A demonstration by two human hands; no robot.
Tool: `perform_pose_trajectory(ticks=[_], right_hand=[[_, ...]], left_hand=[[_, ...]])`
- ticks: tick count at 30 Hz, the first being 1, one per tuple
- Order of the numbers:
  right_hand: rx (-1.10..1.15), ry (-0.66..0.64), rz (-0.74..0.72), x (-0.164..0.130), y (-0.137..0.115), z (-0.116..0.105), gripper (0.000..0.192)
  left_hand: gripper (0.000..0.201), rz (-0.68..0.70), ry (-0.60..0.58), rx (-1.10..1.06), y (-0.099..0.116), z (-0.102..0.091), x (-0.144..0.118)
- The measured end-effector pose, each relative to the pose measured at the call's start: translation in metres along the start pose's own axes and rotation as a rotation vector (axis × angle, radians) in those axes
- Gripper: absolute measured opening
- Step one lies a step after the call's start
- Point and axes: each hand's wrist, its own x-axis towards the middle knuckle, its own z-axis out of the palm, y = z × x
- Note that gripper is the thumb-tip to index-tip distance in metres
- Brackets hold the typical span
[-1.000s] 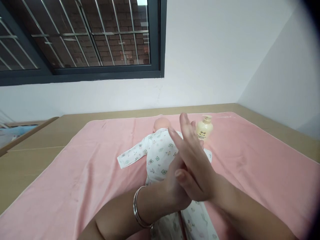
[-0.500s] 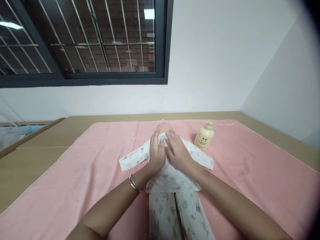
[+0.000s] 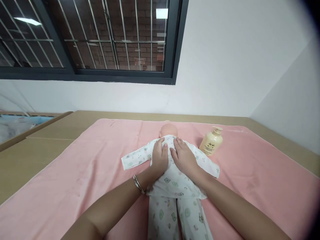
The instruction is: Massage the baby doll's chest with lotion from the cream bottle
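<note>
Head view: a soft-bodied doll (image 3: 172, 173) in printed cotton pyjamas is laid on a pink towel (image 3: 75, 186). Left hand (image 3: 160, 156) and right hand (image 3: 185, 158) are pressed flat, fingers extended, on its chest, nothing gripped. A rounded cream pump bottle (image 3: 212, 143) is stood nearby.

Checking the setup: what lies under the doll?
A pink towel spreads under the doll, over a tan surface. Both hands rest flat on its chest, hiding that part.
</note>
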Motion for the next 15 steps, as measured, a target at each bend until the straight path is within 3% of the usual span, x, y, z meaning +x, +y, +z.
perform_pose_trajectory(ticks=[4, 7, 11, 15], right_hand=[[-0.101, -0.060, -0.138, -0.016, -0.020, -0.008, 0.053], [-0.052, -0.107, -0.217, -0.009, -0.018, -0.012, 0.050], [0.030, -0.101, -0.103, 0.012, 0.001, -0.011, 0.049], [-0.050, -0.044, 0.004, 0.008, -0.001, -0.009, 0.058]], left_hand=[[0.032, 0.007, -0.005, 0.020, 0.001, -0.001, 0.001], [0.031, 0.079, -0.051, 0.056, 0.002, -0.002, 0.002], [0.033, 0.160, -0.075, 0.140, -0.001, 0.000, 0.002], [0.034, 0.131, -0.066, 0.141, -0.003, 0.001, 0.001]])
